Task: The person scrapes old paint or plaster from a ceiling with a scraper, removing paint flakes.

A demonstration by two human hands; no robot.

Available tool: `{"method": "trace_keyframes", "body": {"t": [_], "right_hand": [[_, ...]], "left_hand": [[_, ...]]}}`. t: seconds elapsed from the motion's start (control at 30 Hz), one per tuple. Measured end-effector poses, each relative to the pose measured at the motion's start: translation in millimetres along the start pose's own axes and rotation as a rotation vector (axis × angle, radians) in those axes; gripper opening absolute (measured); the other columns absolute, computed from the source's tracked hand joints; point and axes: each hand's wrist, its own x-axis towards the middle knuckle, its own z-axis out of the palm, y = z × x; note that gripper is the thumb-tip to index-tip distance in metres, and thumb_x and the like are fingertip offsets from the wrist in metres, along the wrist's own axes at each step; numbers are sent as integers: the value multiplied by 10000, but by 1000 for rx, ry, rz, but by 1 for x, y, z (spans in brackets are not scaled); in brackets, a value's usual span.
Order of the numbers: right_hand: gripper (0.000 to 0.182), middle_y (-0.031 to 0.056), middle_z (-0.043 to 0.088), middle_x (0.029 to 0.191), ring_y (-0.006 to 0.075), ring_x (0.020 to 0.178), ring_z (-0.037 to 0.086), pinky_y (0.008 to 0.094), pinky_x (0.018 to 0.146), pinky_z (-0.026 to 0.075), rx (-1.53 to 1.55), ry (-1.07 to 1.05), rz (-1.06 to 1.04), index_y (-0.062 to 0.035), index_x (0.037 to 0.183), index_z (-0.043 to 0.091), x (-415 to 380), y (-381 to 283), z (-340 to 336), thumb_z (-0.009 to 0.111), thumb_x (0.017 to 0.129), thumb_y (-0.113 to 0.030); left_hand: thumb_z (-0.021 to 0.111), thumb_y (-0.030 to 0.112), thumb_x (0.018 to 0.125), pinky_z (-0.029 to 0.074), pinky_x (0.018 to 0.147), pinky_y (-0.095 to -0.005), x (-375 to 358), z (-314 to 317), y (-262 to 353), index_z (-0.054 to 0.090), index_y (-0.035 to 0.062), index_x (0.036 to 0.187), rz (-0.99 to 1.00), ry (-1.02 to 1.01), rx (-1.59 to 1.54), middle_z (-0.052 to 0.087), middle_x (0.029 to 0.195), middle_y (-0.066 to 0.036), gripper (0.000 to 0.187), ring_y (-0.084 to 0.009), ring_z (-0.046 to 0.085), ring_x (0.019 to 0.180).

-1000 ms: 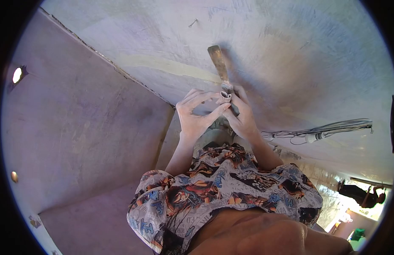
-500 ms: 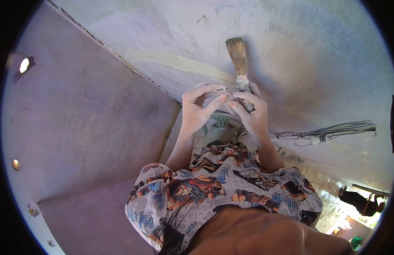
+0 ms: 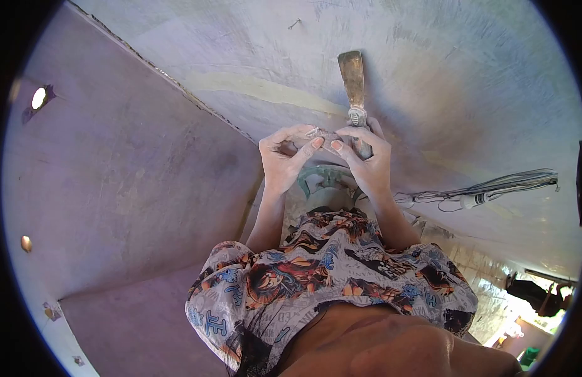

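Both hands meet in front of my chest, dusted with pale powder. My left hand is closed in a pinch, thumb against fingers, on a small greyish piece whose kind I cannot make out. At the piece's other end are the thumb and index finger of my right hand. The other fingers of that hand wrap around the handle of a putty knife. Its worn, stained blade points away from me and stands clear of the left hand. Part of the handle is hidden behind my fingers.
A pale, patchy plastered surface lies beyond the hands, with a nail sticking out. A purplish wall panel is at left. Bundled cables with a bulb holder hang at right. Another person shows at lower right.
Both hands have shifted slightly left in view, and the putty knife's blade has tilted a little to the right. More of the greyish piece shows between the fingertips.
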Motion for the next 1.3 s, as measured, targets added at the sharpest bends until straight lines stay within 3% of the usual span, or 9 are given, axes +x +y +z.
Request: {"method": "trace_keyframes", "body": {"t": [0.4,0.57,0.73,0.87,0.97,1.0,1.1,1.17,1.3], "right_hand": [[293,124,617,1017,196,927,593,301,803,461,64,-185,-3,70,1026,663,0,21,3,726,857,-160],[250,20,603,901,89,793,549,231,695,442,331,-328,438,45,1001,654,0,16,-5,726,863,-150],[234,44,598,953,100,822,550,232,696,445,252,-294,304,43,999,652,-3,18,-3,708,875,-148],[159,-15,585,860,41,718,515,187,605,409,292,-355,232,45,994,645,-4,28,0,669,888,-71],[176,5,589,894,55,739,530,194,625,423,150,-461,131,38,1015,646,-10,41,2,671,884,-78],[186,94,616,1103,173,1101,511,339,921,419,143,-487,143,28,982,650,-9,37,2,686,880,-123],[171,115,586,1179,186,1174,478,361,983,387,451,-569,560,21,1000,651,-14,37,-4,665,892,-110],[163,119,566,1200,182,1163,493,342,972,399,530,-518,402,19,1016,652,-18,46,-5,654,898,-93],[136,108,531,1215,173,1112,526,299,941,420,574,-294,202,23,1022,656,-22,62,-9,632,897,-24]], "left_hand": [[731,3,829,507,751,-239,-3,5,0,678,-66,1104,-24,105,172,722,920,-123,289,-118,650,810],[727,12,836,503,779,-251,-2,3,-5,684,-54,1103,-30,95,179,719,945,-123,278,-121,653,823],[518,297,1006,518,781,-275,3,-18,-17,624,-74,1159,-151,-8,13,684,929,-99,415,-170,655,885],[476,505,972,518,764,-275,9,-13,-39,563,-26,1259,-465,-235,-127,639,1137,-133,610,-175,631,949],[475,511,971,524,784,-296,9,11,-39,552,-24,1269,-447,-374,-250,645,1128,-143,617,-180,635,952],[503,482,967,529,802,-314,9,9,-37,575,-5,1167,-523,-377,-271,646,1113,-148,531,-201,631,983],[523,426,974,529,826,-339,5,3,-52,555,33,1028,-332,-274,-373,650,1083,-148,398,-232,620,1003],[526,349,990,511,876,-406,0,0,-47,511,67,958,-167,-148,-331,618,933,-102,284,-278,598,1019],[522,285,1002,502,657,-346,-6,-25,-60,502,69,878,-90,-9,-238,489,738,-31,250,-201,578,826]]}}
